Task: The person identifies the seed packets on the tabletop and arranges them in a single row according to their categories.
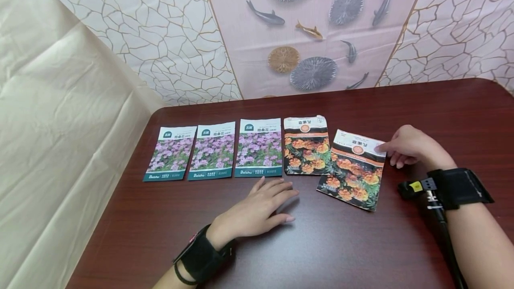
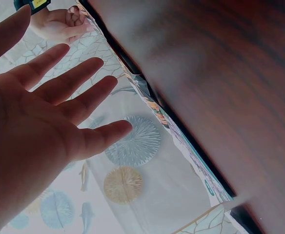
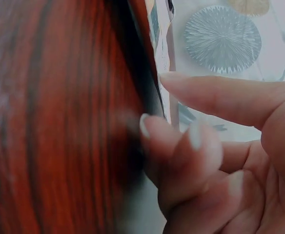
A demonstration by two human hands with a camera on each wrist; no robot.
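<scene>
On the right, an orange marigold seed packet (image 1: 353, 171) lies tilted, overlapping the lower right of a second marigold packet (image 1: 306, 146). My right hand (image 1: 409, 148) pinches the tilted packet at its upper right edge. In the right wrist view, the thumb (image 3: 211, 95) is against that packet's edge (image 3: 163, 63), with curled fingers close by. Three purple-flower seed packets, one at the left (image 1: 170, 153), one in the middle (image 1: 212, 150) and one at the right (image 1: 259, 147), stand in a row. My left hand (image 1: 257, 208) is spread just below the row, holding nothing.
Everything lies on a dark red-brown wooden table (image 1: 257, 262). Behind it hangs a patterned cloth (image 1: 313, 35), and a cream cloth (image 1: 72, 137) drapes along the left side. A black cable (image 1: 445, 244) runs from the right wrist strap (image 1: 459, 186).
</scene>
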